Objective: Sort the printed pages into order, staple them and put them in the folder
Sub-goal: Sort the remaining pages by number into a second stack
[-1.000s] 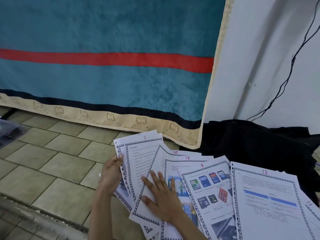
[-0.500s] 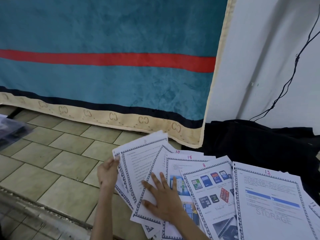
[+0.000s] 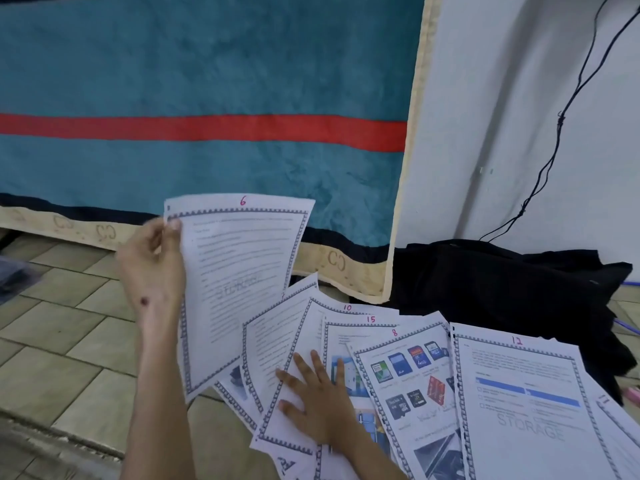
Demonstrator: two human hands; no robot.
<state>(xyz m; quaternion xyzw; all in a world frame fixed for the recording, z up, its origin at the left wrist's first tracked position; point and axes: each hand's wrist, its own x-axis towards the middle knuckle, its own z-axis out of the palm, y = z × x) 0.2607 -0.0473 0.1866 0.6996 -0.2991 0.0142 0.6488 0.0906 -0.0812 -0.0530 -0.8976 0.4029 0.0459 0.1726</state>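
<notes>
Printed pages with patterned borders and red handwritten numbers lie fanned out on the tiled floor. My left hand (image 3: 152, 268) pinches the top left corner of page 6 (image 3: 239, 282) and holds it up off the pile. My right hand (image 3: 317, 400) rests flat with spread fingers on the fanned pages, over page 10 (image 3: 301, 341) and page 15 (image 3: 360, 337). To the right lie page 8 (image 3: 405, 379), showing memory cards, and page 12 (image 3: 526, 403), printed with STORAGE. No stapler or folder can be made out.
A teal blanket (image 3: 207, 71) with a red stripe hangs behind the pages. Dark black cloth (image 3: 502, 282) lies against the white wall, where a black cable (image 3: 554, 140) runs down. A blurred dark object (image 3: 14, 278) sits at the left edge on the tiles.
My left hand has pulled page 6 out of the fan and raised it up and leftward. My right hand stays pressed flat on the pages.
</notes>
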